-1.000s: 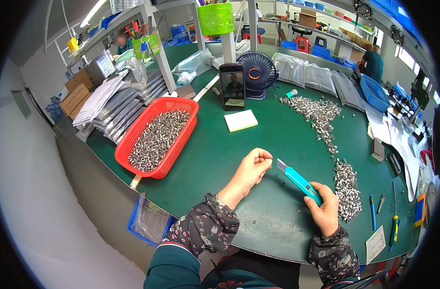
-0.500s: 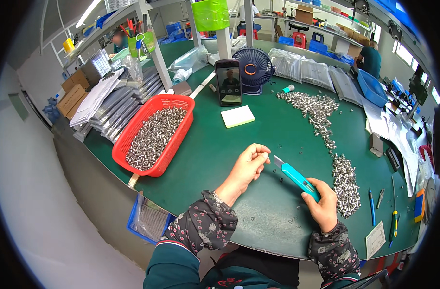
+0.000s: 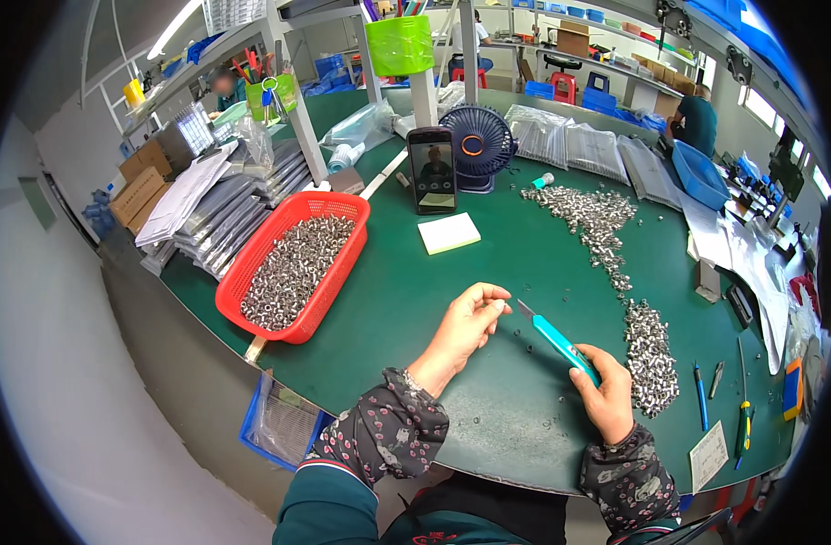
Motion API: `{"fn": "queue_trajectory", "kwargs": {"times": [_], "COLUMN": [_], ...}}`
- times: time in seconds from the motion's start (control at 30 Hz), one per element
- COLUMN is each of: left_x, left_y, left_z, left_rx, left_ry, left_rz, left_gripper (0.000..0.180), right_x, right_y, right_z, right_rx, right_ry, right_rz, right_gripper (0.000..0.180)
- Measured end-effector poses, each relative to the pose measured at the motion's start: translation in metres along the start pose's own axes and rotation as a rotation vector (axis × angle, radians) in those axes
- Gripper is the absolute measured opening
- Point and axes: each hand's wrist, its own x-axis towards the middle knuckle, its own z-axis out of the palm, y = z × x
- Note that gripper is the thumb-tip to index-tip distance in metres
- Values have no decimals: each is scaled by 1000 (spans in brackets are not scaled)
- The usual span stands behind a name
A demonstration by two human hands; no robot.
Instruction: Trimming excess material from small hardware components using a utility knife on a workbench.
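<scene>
My right hand (image 3: 606,392) is wrapped round a turquoise utility knife (image 3: 558,343), its blade out and pointing up to the left. Just left of the blade tip is my left hand (image 3: 465,329), thumb and forefinger pinched together. Something tiny and pale may be at those fingertips, too small to make out. A pile of small metal sleeves (image 3: 651,359) lies right of the knife, and a looser heap of the same sleeves (image 3: 583,216) spreads farther back. More metal sleeves (image 3: 299,268) fill a red plastic basket (image 3: 236,313) on the left.
A phone (image 3: 432,173) stands before a dark blue fan (image 3: 477,141), with a paper pad (image 3: 449,233) in front. At the right lie a blue pen (image 3: 701,397), a screwdriver (image 3: 744,427) and a paper slip (image 3: 708,457). Small dark rings are scattered across the green table (image 3: 406,300).
The view has shifted slightly, so the table things sit a little lower. Both hands keep almost the same pose, with the knife blade still close to the left fingertips.
</scene>
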Motion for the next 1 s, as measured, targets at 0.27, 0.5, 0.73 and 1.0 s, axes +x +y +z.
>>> {"fn": "queue_trajectory", "kwargs": {"times": [0.27,0.5,0.73,1.0], "left_x": [3,1,-2,0], "left_y": [0,-2,0,-6], "left_z": [-4,-4,-2,-6], "left_rx": [-208,-309,-313,-326], "left_ry": [6,-30,-72,-136], "left_rz": [-37,-96,-90,-67], "left_gripper": [11,10,9,11], "right_x": [3,0,-3,-2], "right_y": [1,-5,-5,-4], "right_z": [1,-2,0,-5], "right_rx": [14,-9,-19,-152], "right_ry": [5,-34,-52,-45], "right_rz": [-75,-51,-49,-37], "right_gripper": [24,25,26,29]}}
